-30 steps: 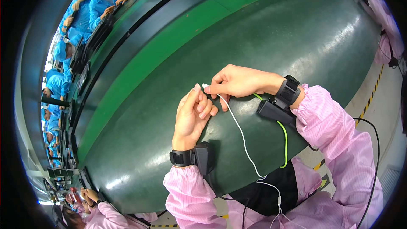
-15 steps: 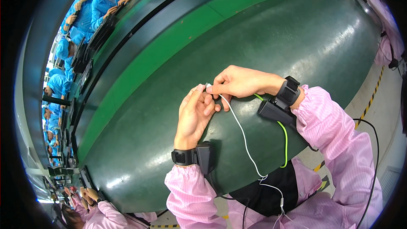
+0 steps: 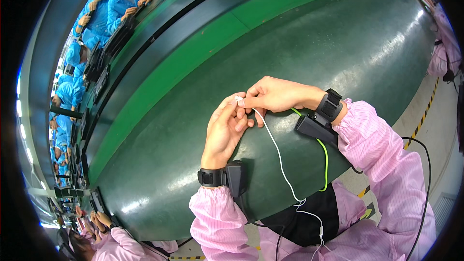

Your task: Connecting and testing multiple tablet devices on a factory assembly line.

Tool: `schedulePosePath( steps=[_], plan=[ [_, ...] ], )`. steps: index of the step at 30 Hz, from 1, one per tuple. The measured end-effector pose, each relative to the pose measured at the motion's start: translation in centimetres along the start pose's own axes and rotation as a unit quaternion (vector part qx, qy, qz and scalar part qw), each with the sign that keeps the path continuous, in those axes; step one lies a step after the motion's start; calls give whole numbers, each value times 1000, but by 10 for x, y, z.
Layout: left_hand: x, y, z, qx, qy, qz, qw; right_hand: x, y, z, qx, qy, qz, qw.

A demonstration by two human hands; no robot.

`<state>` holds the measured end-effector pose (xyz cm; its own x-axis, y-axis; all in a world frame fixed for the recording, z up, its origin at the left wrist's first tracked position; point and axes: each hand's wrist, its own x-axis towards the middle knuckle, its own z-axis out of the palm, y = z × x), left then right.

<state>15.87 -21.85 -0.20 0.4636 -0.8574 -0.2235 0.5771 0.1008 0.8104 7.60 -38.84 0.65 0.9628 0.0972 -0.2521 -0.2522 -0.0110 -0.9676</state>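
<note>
Over the green table (image 3: 183, 164), my left hand (image 3: 223, 128) and my right hand (image 3: 278, 94) meet fingertip to fingertip. Between thumb and forefinger, my right hand pinches the small white end of a white earphone cable (image 3: 276, 150). My left thumb and forefinger close on the same end from the other side; the fingers hide most of it. From there the cable runs down over the near table edge to a loose tangle and a small white splitter (image 3: 321, 232) by my lap. A lime-green cord (image 3: 326, 164) passes under my right wrist.
Black wrist straps with boxy modules (image 3: 236, 179) sit on both my wrists. A black lead (image 3: 427, 179) hangs beside my right sleeve. Co-workers in blue (image 3: 116, 5) work across the far line; people in pink (image 3: 121, 244) sit at the lower left and far right.
My left hand has shifted slightly up and right, its fingertips now covering more of the white cable end. My right hand has barely moved. The person at the far right has drawn a hand back.
</note>
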Motion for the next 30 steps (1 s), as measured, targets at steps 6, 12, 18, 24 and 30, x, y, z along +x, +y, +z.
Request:
schedulePosePath(
  steps=[6,12,18,24,30],
  plan=[
    [1,0,0,4,13,-5,1000,1,2,0,-15,8,-1,1000],
    [1,-1,-2,-3,7,-1,1000,-1,2,0,3,5,-1,1000],
    [1,-1,-3,-8,11,-1,1000,0,3,0,2,5,5,1000],
    [1,-1,-2,-10,9,1,1000,-1,-1,0,3,13,31,999],
    [1,0,-1,-1,6,2,1000,-3,-2,0,18,3,20,1000]
  ],
)
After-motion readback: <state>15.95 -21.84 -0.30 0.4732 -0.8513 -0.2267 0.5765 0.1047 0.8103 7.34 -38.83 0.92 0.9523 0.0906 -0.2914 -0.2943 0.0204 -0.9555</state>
